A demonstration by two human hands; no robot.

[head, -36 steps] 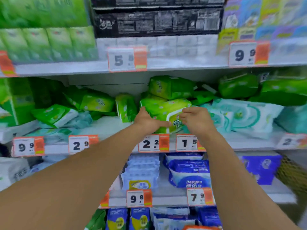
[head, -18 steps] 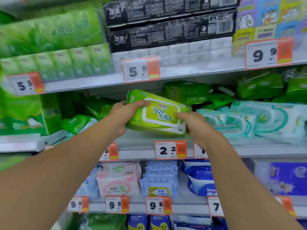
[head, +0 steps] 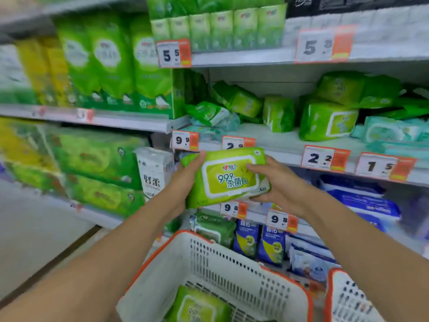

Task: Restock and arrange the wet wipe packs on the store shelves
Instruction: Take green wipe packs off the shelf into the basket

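Your left hand [head: 185, 180] grips the left end of a green wipe pack [head: 226, 177], fingers curled over its top edge. Your right hand [head: 276, 182] holds the right end, thumb laid across the label and fingers under the lower edge. You hold the pack label up in front of the shelf edge, clear of the shelf [head: 274, 140] and above a white basket [head: 209, 263] with an orange rim. A second pack [head: 197, 307] of the same kind lies inside the basket. On the shelf behind, more green packs [head: 329, 119] lie loosely piled, some tilted. Price tags [head: 325, 159] line the shelf edges.
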